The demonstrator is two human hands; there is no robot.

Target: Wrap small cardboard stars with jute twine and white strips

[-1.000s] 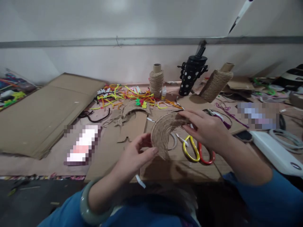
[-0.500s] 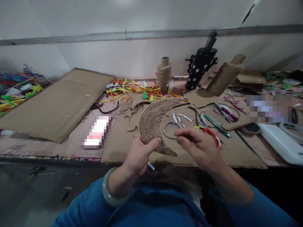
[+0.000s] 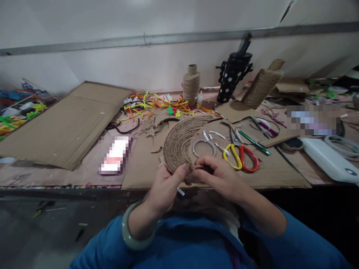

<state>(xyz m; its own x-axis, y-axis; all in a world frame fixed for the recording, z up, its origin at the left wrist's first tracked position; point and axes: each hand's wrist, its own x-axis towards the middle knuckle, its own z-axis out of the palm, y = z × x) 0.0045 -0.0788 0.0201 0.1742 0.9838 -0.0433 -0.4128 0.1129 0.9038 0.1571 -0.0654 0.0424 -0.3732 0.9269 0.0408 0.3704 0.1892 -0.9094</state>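
Note:
A crescent covered in rows of brown jute twine (image 3: 178,144) is held in my left hand (image 3: 165,186), the thumb on top near its lower end. My right hand (image 3: 223,178) is at the crescent's inner edge, close to the left thumb, with thumb and index finger pinched together. Whatever lies between those fingertips is too small or hidden to make out. The crescent's lower tip is mostly behind my right fingers. Just above that hand lies a thin whitish ring-shaped coil (image 3: 204,148). Scissors with one yellow and one red handle (image 3: 240,157) lie to its right.
Spools of jute twine (image 3: 191,87) and a black flowered holder (image 3: 234,80) stand at the back. Colourful pipe cleaners (image 3: 154,104) lie behind the crescent. Cardboard sheets (image 3: 64,123) are on the left, a green pen (image 3: 254,142) and white box (image 3: 329,158) on the right.
My right hand has moved left and down from above the scissors to the crescent's inner edge, uncovering the scissor handles. My left hand still holds the crescent.

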